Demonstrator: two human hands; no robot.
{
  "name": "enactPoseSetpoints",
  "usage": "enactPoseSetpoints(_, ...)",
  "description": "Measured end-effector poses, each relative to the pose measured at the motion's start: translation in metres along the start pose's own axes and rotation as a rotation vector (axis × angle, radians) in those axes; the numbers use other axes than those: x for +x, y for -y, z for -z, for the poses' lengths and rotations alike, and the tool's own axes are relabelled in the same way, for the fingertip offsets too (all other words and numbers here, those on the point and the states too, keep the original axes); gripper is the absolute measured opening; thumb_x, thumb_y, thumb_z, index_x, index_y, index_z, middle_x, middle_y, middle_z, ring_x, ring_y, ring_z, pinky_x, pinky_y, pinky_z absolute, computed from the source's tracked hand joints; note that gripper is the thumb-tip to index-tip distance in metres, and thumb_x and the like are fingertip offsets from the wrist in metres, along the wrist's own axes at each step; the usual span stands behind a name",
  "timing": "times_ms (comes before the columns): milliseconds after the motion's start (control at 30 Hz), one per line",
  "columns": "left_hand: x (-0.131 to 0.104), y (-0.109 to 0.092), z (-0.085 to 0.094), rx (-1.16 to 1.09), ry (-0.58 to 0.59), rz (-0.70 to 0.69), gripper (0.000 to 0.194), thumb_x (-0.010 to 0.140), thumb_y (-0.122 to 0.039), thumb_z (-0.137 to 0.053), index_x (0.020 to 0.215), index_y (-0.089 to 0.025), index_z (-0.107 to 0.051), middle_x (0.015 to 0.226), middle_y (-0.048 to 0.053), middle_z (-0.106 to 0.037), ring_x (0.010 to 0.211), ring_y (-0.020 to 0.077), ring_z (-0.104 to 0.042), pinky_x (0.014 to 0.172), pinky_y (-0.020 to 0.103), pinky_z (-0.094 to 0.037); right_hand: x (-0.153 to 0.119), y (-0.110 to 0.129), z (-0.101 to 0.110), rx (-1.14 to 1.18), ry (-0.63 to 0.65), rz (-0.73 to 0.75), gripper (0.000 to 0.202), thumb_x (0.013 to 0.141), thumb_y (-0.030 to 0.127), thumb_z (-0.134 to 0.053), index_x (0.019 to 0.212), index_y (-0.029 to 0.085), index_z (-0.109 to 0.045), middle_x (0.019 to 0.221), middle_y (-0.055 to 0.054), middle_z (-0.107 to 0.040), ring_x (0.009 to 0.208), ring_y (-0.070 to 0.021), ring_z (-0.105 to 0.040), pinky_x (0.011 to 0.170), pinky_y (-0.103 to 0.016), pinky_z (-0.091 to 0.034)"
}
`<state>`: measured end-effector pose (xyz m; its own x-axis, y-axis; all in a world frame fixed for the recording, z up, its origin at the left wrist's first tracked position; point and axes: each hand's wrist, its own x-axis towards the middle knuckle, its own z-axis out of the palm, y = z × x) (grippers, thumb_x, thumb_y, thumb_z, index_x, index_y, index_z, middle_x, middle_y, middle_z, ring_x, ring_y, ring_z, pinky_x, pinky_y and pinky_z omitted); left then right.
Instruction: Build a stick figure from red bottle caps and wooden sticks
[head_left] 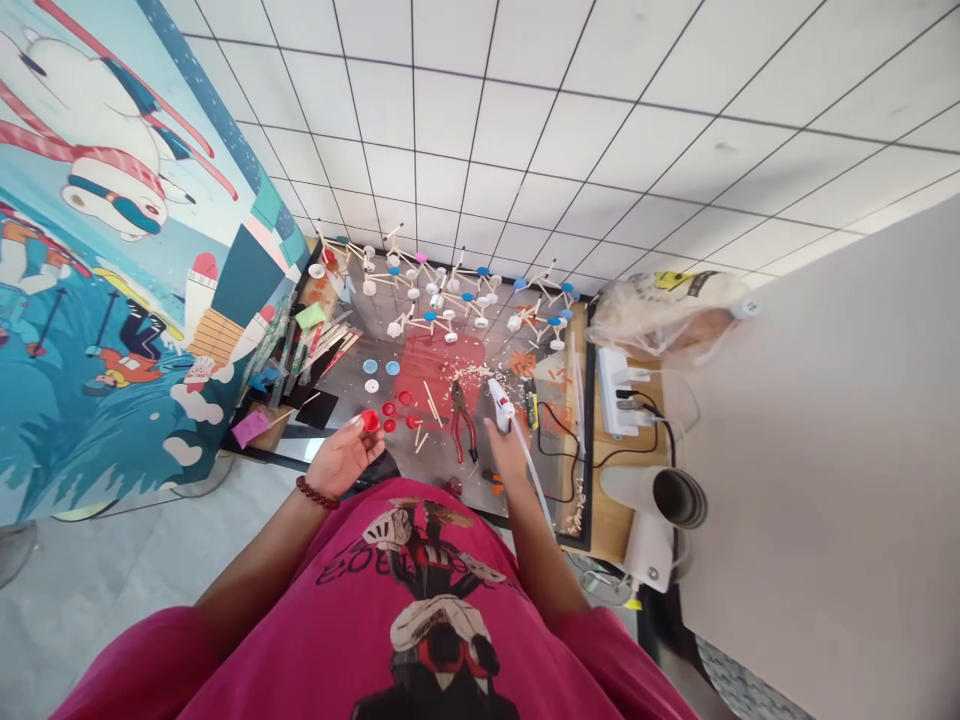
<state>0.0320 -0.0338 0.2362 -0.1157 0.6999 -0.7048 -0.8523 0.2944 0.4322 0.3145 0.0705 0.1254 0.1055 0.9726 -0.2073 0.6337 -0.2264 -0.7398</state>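
Note:
My left hand [345, 455] holds a red bottle cap [370, 421] between its fingertips, above the near left part of the table. Around a white glue gun [501, 402] my right hand [507, 448] is closed, and the gun's nozzle points away from me. A clear glue stick [534, 478] trails back from the gun along my forearm. Between the hands lie red-handled pliers [462, 425], thin wooden sticks [430, 402] and several red caps [388, 409]. Two blue caps [392, 368] and a white cap [371, 386] lie beyond my left hand.
Stick models with cap wheels [450, 300] line the back by the tiled wall. Stick packs [296, 350] lie left. At right are a power strip [616, 392], black cable [570, 455], plastic bag [660, 310] and stacked cups [675, 497].

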Motion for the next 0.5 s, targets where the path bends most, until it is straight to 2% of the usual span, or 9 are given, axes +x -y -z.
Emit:
enactPoseSetpoints(100,-0.002,0.003,-0.002,0.035,0.133,0.005,0.014,0.082,-0.014,-0.07,0.097,-0.013,-0.068,0.093,0.007,-0.073,0.083,0.017,-0.07,0.077,0.03,-0.058,0.001,0.011,0.01,0.058,0.005,-0.004,0.054,0.084,0.055,-0.048,0.106,0.009,-0.066,0.085,-0.011,-0.068,0.076,-0.025,-0.059,0.074,-0.037,-0.046)
enactPoseSetpoints(200,-0.002,0.006,-0.005,0.048,0.25,0.0,0.03,0.075,-0.014,-0.078,0.104,-0.013,-0.069,0.101,0.007,-0.074,0.09,0.0184,-0.071,0.083,0.032,-0.058,-0.024,0.03,0.026,0.142,0.086,0.052,0.052,0.083,0.058,-0.052,0.1,0.012,-0.068,0.073,-0.005,-0.066,0.064,-0.0201,-0.055,0.063,-0.032,-0.046)
enactPoseSetpoints(300,-0.002,0.007,-0.009,0.046,0.309,-0.004,0.035,0.073,-0.015,-0.08,0.106,-0.014,-0.07,0.105,0.008,-0.074,0.095,0.0193,-0.07,0.087,0.033,-0.057,-0.06,0.057,0.044,0.408,0.331,0.231,0.043,0.086,0.051,-0.06,0.107,0.015,-0.069,0.089,-0.008,-0.071,0.075,-0.0209,-0.061,0.071,-0.032,-0.05)
enactPoseSetpoints(367,-0.001,0.008,-0.013,0.048,0.327,-0.006,0.034,0.074,-0.014,-0.08,0.106,-0.015,-0.071,0.104,0.006,-0.075,0.095,0.0191,-0.07,0.088,0.034,-0.057,-0.079,0.074,0.054,0.509,0.511,0.321,0.037,0.091,0.045,-0.058,0.115,0.018,-0.068,0.1,-0.008,-0.072,0.085,-0.0222,-0.065,0.079,-0.034,-0.052)
enactPoseSetpoints(433,-0.001,0.009,-0.017,0.06,0.34,-0.003,0.032,0.075,-0.013,-0.079,0.106,-0.015,-0.071,0.105,0.006,-0.074,0.095,0.0184,-0.07,0.087,0.034,-0.057,-0.091,0.085,0.059,0.51,0.602,0.375,0.034,0.095,0.042,-0.054,0.116,0.02,-0.068,0.103,-0.007,-0.072,0.089,-0.0224,-0.065,0.083,-0.034,-0.052)
enactPoseSetpoints(500,-0.001,0.01,-0.021,0.076,0.348,0.004,0.032,0.075,-0.014,-0.079,0.106,-0.016,-0.071,0.108,0.006,-0.074,0.095,0.0181,-0.069,0.087,0.034,-0.057,-0.095,0.09,0.06,0.465,0.612,0.407,0.032,0.097,0.039,-0.051,0.115,0.02,-0.069,0.101,-0.007,-0.071,0.087,-0.0216,-0.065,0.083,-0.034,-0.052)
